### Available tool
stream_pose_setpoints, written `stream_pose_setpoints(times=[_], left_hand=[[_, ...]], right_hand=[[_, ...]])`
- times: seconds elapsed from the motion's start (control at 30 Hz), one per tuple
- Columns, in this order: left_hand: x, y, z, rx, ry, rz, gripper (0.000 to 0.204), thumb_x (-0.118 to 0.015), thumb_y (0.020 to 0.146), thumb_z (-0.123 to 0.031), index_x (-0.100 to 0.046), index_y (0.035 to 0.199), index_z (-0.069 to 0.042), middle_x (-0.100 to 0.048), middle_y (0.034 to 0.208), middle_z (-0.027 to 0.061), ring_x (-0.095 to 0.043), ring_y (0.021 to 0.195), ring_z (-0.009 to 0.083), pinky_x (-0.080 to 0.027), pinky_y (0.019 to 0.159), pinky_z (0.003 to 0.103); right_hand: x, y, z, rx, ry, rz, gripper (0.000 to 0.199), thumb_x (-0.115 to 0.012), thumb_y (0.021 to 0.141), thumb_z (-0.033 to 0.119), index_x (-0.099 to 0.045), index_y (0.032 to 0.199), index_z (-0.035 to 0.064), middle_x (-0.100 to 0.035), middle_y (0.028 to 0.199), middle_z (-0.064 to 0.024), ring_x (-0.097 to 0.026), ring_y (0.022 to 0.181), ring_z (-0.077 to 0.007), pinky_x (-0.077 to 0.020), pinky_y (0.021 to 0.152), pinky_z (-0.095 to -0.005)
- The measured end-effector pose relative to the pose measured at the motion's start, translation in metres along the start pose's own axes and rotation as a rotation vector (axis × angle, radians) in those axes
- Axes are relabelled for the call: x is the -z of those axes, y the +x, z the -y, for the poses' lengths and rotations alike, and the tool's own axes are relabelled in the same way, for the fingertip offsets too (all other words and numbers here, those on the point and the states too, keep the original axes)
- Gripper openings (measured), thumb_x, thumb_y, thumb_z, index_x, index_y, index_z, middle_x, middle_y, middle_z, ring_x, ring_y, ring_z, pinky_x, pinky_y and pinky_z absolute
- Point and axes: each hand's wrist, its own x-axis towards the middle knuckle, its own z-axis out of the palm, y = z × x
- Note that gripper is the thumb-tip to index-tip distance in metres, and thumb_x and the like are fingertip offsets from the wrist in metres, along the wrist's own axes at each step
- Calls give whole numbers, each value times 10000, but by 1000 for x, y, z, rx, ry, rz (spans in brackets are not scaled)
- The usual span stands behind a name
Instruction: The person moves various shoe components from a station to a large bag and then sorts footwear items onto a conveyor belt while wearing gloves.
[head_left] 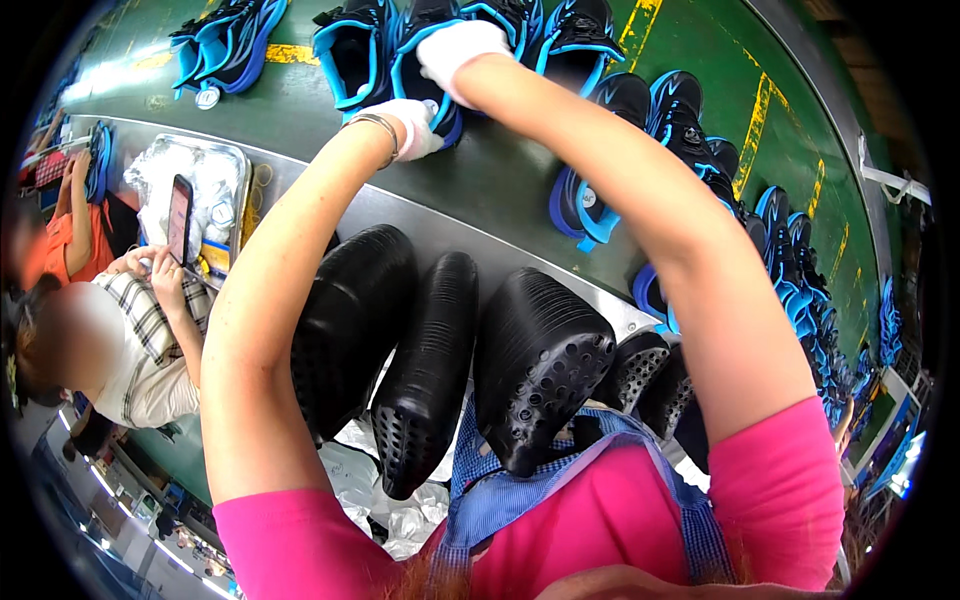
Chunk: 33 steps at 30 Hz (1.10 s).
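Observation:
My left hand (415,128), in a white glove, wraps round the heel of a black sneaker with a bright blue lining (408,78). My right hand (462,55), gloved in white too, bends over the collar of the same shoe; its fingertips are hidden. The sneaker stands on the green table (480,160) with its heel towards me. Close on its left is another sneaker (352,60), opening upward. On the right, a black-and-blue sneaker (580,45) stands just past my right forearm.
Black ribbed plastic shoe forms (430,350) with holed ends lie between my arms. More sneakers (690,130) line the table at right; a pair (228,45) stands far left. A metal tray (245,170) holds white crumpled packing. At left, a person holds a phone (180,218).

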Motion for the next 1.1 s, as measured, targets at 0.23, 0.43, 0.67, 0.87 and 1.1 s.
stream_pose_setpoints(times=[0.23,0.43,0.67,0.87,1.1], left_hand=[[28,-24,21,209,-362,-610,487,-673,772,-378,-571,1088,-21,-619,1065,195,-595,1021,328,-463,894,373],[47,16,19,367,-285,-586,644,-676,760,-337,-443,1265,-13,-573,1169,253,-540,1122,373,-440,945,400],[33,46,24,444,-234,-679,749,-682,724,-409,-414,1324,-49,-601,1123,239,-586,1050,363,-470,896,400],[39,62,17,523,-147,-570,477,-606,799,-384,-571,1167,-82,-613,1126,191,-597,1035,342,-479,879,411],[42,47,30,518,-103,-547,677,-666,768,-439,-461,1315,-98,-589,1196,171,-568,1107,320,-466,919,394]], right_hand=[[-8,-49,-53,-203,376,-163,345,-482,872,344,-612,942,32,-639,934,-186,-609,886,-361,-483,788,-427],[6,-16,7,-405,283,-195,293,-707,710,194,-665,968,60,-648,956,-164,-646,926,-286,-526,770,-398],[-12,26,4,-481,259,-140,347,-759,642,174,-696,976,103,-644,1059,-111,-658,933,-254,-535,697,-371],[-19,27,-3,-437,309,-97,353,-764,645,208,-699,975,102,-669,1030,-96,-662,927,-241,-546,684,-350],[10,-83,-23,4,329,-377,318,-600,817,288,-626,1020,45,-616,982,-141,-585,959,-287,-486,821,-398]])
